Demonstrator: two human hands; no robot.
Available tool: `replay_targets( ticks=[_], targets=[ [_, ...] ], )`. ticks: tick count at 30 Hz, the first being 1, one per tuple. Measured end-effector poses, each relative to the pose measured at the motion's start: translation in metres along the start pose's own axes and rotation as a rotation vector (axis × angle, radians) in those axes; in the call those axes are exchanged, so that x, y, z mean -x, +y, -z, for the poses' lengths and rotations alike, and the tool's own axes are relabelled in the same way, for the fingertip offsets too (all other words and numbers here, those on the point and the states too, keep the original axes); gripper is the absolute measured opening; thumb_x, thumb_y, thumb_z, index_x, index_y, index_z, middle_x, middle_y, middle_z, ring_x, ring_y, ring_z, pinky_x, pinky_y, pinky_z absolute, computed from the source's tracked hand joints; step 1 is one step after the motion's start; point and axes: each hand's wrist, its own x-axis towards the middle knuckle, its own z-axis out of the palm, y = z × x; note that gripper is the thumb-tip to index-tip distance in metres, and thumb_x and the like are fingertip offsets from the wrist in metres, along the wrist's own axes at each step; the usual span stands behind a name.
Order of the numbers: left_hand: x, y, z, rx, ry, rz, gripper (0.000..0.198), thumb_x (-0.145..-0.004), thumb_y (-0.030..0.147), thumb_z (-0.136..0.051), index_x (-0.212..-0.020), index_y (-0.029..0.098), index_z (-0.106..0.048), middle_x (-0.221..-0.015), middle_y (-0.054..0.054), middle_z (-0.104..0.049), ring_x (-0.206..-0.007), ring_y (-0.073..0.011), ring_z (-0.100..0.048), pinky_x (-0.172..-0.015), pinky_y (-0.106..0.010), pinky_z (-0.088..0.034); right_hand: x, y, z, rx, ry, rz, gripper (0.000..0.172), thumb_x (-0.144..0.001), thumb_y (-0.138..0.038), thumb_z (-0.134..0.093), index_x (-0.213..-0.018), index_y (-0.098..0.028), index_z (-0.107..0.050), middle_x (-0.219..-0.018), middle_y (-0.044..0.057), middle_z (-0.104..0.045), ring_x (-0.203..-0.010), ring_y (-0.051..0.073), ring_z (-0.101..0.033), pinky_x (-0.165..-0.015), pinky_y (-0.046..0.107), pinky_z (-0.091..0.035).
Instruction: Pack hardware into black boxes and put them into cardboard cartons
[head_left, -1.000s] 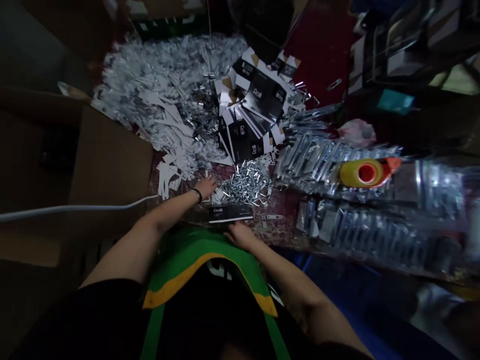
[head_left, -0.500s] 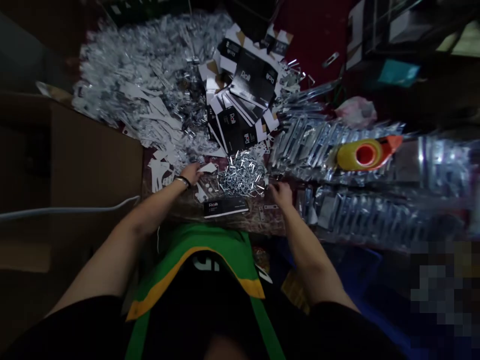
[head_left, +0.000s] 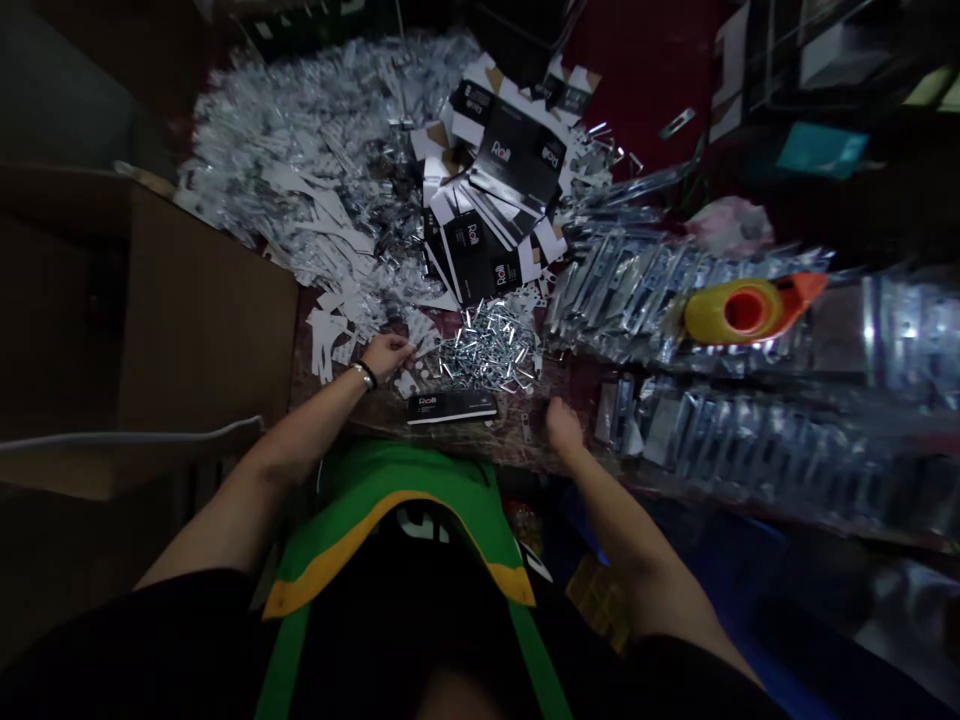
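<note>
Two hands are working apart: our left hand [head_left: 385,355] is lying open at white card scraps [head_left: 330,330], while our right hand [head_left: 562,428] is curling, its hold unclear, near loose steel clips [head_left: 487,348]. We are keeping a black printed card [head_left: 451,406] between them, with the clips lying unsorted and bagged metal parts [head_left: 637,300] lying in rows.

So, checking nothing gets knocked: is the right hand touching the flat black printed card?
Apart. The head view shows the right hand with a plain gap to the flat black printed card.

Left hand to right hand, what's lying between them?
In the head view, a flat black carton and a heap of small silver metal pieces lie between the left hand and the right hand.
</note>
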Motion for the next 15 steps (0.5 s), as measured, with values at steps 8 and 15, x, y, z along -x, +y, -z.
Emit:
replay_targets(
  ticks=[8, 15],
  targets=[
    [0.121, 0.026, -0.017, 0.521, -0.209, -0.093, 0.042, -0.066, 0.043, -0.094, -0.08, 0.009, -0.073, -0.061, -0.003, -0.067, -0.052, -0.0113, -0.06, -0.05, -0.023, -0.048, -0.021, -0.071, 0.035, -0.023, 0.134, 0.114, 0.037, -0.106, -0.027, -0.039, -0.135, -0.013, -0.057, -0.134, 0.02, -0.059, -0.109, 0.027, -0.064, -0.086, 0.034, -0.051],
    [0.168, 0.019, -0.037, 0.577, -0.47, -0.063, 0.058, -0.065, 0.05, -0.097, -0.091, 0.014, -0.06, -0.069, -0.001, -0.07, -0.053, -0.0137, -0.066, -0.052, -0.023, -0.052, -0.022, -0.06, 0.052, -0.2, 0.111, -0.07, 0.041, -0.108, -0.026, -0.029, -0.133, -0.013, -0.059, -0.122, 0.02, -0.068, -0.108, 0.028, -0.067, -0.087, 0.036, -0.053]
  ],
)
